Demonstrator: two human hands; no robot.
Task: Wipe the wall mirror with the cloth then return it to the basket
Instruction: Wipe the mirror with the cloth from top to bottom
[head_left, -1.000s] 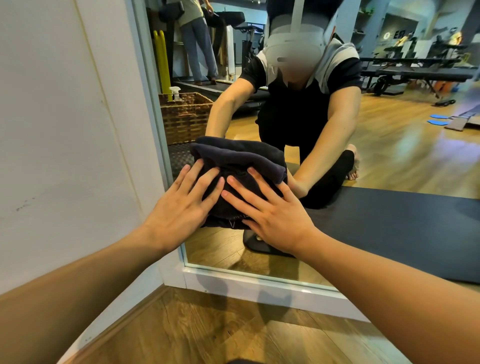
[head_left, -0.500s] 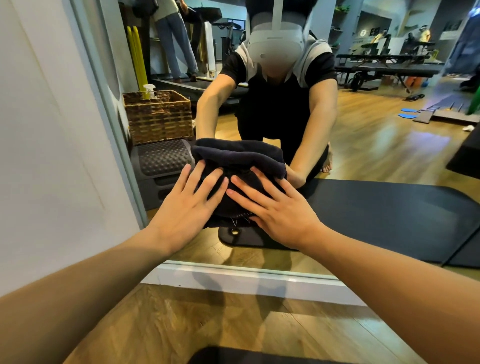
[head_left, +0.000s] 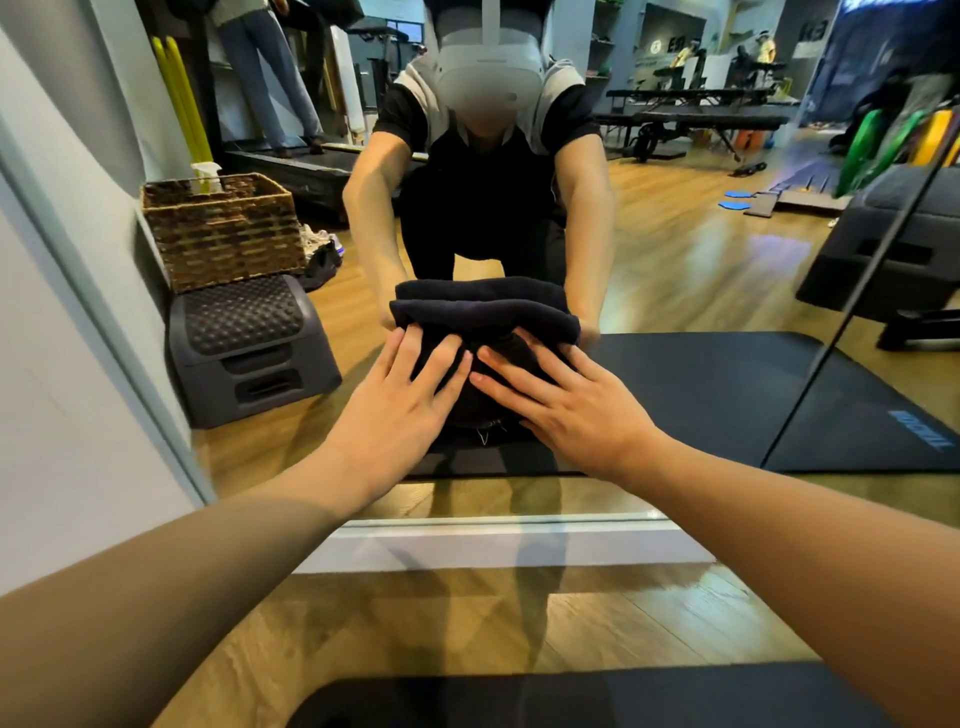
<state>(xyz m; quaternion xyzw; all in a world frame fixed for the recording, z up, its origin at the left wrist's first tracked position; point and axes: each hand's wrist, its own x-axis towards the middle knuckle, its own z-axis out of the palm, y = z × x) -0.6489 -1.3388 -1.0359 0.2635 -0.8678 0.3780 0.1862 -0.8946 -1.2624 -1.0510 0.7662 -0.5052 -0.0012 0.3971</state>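
Head view: my left hand (head_left: 395, 410) and right hand (head_left: 571, 410) press spread fingers (head_left: 441, 358) on the dark cloth (head_left: 483, 312) against the mirror (head_left: 675, 270), above its white frame (head_left: 498, 540); wicker basket (head_left: 223, 228) reflected left of the cloth

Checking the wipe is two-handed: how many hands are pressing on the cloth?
2. The left hand presses flat on the left part of the dark cloth; the right hand presses flat on its right part, against the mirror.
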